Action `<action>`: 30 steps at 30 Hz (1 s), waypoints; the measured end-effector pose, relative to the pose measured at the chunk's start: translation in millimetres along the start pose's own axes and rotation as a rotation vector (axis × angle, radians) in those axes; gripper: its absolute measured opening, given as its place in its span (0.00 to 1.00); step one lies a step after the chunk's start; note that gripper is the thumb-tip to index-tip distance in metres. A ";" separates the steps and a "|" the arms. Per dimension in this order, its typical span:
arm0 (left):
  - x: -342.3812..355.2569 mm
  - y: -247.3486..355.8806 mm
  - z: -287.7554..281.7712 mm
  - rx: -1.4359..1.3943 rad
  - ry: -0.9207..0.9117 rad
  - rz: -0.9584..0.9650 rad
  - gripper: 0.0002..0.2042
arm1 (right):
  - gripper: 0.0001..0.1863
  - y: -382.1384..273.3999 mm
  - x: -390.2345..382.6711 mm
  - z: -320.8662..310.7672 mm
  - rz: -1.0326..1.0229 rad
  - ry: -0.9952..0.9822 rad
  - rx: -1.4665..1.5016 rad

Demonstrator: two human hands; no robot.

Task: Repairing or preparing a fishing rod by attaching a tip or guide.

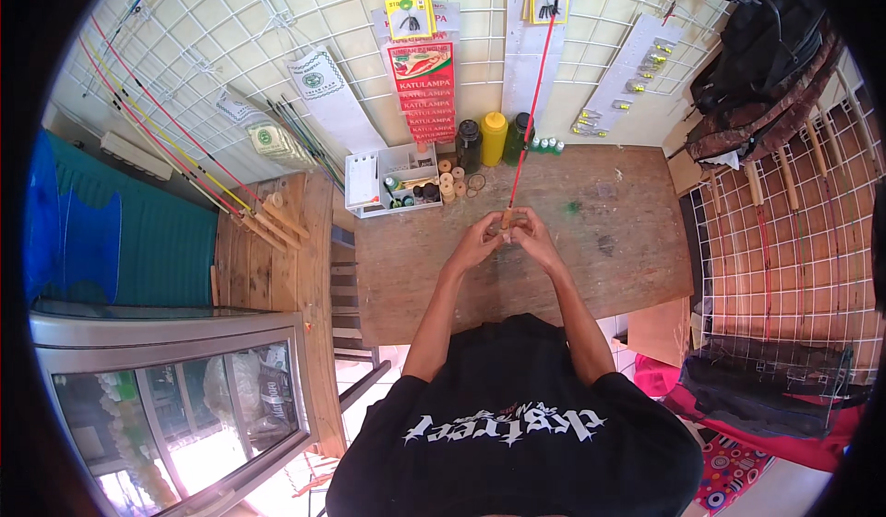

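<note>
A thin red rod [518, 175] rises from between my hands past the back of the wooden bench [609, 249], with a short tan handle [508, 216] at its lower end. My left hand [482, 240] has its fingers closed around that handle from the left. My right hand [532, 240] grips the same end from the right, its thumb near the left one. Both hands are above the bench top; small details between the fingertips are too small to make out.
A white compartment box [365, 185], cork rings [448, 180], bottles including a yellow one [493, 140] line the back. Wire grid [471, 65] holds hanging packets. More rods [171, 148] lean left above a glass case [171, 332]; others [775, 203] stand right beside bags [748, 74].
</note>
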State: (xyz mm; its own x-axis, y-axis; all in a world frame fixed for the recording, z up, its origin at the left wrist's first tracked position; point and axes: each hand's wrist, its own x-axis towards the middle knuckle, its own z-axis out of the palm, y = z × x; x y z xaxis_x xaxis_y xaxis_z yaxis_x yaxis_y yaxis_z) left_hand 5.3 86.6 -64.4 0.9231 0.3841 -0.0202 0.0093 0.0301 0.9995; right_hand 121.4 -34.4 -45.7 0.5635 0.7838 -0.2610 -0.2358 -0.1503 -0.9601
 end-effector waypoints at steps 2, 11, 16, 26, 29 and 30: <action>2.4 6.6 1.1 0.024 -0.043 -0.019 0.20 | 0.18 5.7 1.6 -7.1 -0.075 0.030 -0.233; 1.6 3.1 -0.7 0.001 -0.056 -0.051 0.20 | 0.19 6.1 0.4 -5.4 0.176 -0.048 0.268; 1.7 4.2 -1.2 0.036 -0.074 -0.065 0.20 | 0.17 3.1 -1.6 -9.5 0.413 0.004 0.333; -0.5 6.5 -6.4 0.043 -0.066 -0.071 0.20 | 0.20 7.1 -4.3 -3.9 0.281 -0.012 0.353; 2.2 14.3 -1.9 0.071 -0.081 -0.098 0.21 | 0.20 5.8 -6.1 -10.2 0.269 -0.006 0.348; 4.4 18.8 1.3 0.075 -0.078 -0.131 0.21 | 0.20 6.1 -6.2 -13.7 0.269 0.003 0.350</action>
State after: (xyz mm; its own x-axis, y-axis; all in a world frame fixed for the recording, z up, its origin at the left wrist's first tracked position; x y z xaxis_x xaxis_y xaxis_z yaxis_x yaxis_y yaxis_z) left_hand 10.1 87.7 -45.7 0.9392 0.3082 -0.1514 0.1576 0.0049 0.9875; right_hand 127.4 -48.5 -51.4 0.4480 0.7427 -0.4977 -0.6277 -0.1351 -0.7667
